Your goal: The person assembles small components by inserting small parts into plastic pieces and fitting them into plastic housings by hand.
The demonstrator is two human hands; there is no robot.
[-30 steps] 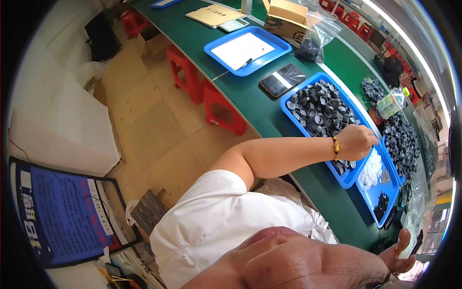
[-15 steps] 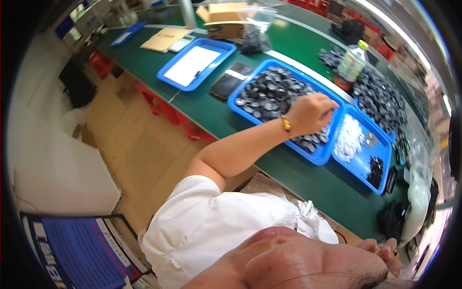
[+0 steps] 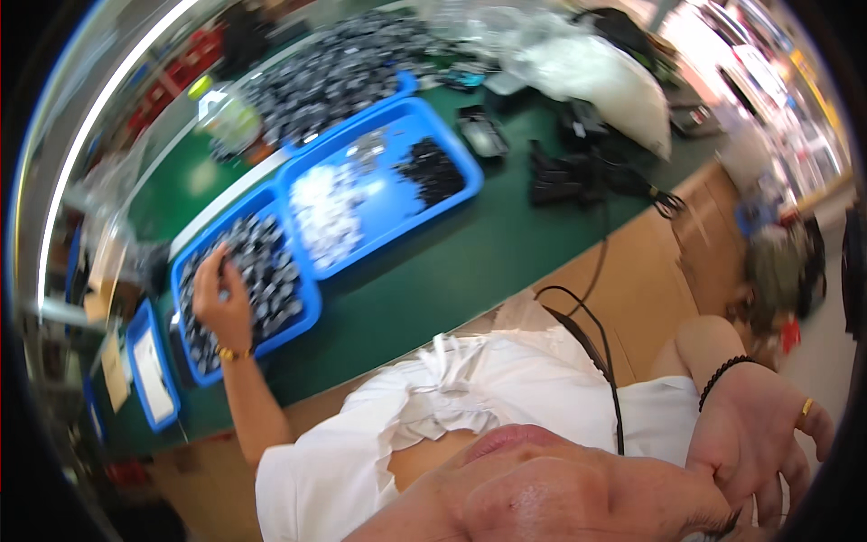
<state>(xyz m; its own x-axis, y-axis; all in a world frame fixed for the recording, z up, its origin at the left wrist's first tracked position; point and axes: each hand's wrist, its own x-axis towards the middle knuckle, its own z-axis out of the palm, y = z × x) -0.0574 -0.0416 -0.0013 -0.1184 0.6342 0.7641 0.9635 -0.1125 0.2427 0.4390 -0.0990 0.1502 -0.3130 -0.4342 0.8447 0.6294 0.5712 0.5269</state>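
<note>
My left hand (image 3: 222,298), a gold-coloured bracelet at its wrist, hovers over a blue tray (image 3: 313,318) of small round black parts (image 3: 271,271). Its fingers are bent with the thumb close to the fingertips; whatever they pinch is too small to make out. My right hand (image 3: 754,438) is raised beside my head at the lower right, wearing a dark bead bracelet and a gold-coloured ring. Its fingers are spread, with no object visible in it. A second blue tray (image 3: 397,237) adjoins the first and holds white pieces (image 3: 325,212), small silvery pieces (image 3: 368,149) and black pieces (image 3: 429,172).
Behind the trays lies a large heap of dark parts (image 3: 339,68) beside a bottle with a yellow-green cap (image 3: 226,117). Black devices with cables (image 3: 564,172) and a whitish plastic bag (image 3: 587,81) occupy the table's right. Another blue tray (image 3: 172,420) stands at the left.
The view has swung to the right, so the trays appear further left. My left hand stays over the black parts. My right hand and forearm now show more fully.
</note>
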